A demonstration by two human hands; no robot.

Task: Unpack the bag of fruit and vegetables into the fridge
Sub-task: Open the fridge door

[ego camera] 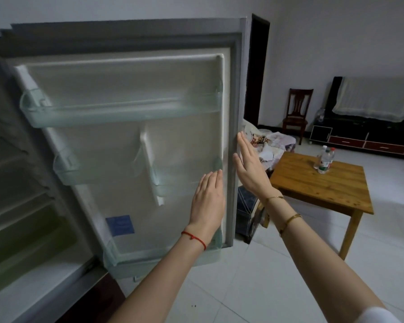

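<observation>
both hands were empty and spread flat at the fridge door (135,141) in the middle of the frame. left hand (208,201) lay palm-forward, fingers straight and together, against or just off the inner liner near the door's free edge; whether it actually touched could not be told. right hand (248,169) was open too, fingers extended, set edge-on just beside the grey door seal (237,89) at the outer rim, with nothing in its grasp.

the door stood swung wide, its clear door bins (117,113) bare. the fridge compartment (21,194) filled the left of the frame, dim and blurred, with shelves and a greenish drawer low down; no produce could be made out in it.

the bag of fruit and vegetables was not clearly in view. a heap of pale plastic bags (269,139) showed right of the door's edge, behind the right hand, and that may have been it, but its contents could not be read. a wooden desk (317,187) with bottles (325,159) stood to the right of centre.

judged from this, the step in hand was dealing with the door, most likely steadying it wide open before any unpacking; nothing looked loaded yet. the next move would call for letting go of the door, turning right toward the bags, and bringing the bag within reach of the shelves while the door stayed open.
</observation>
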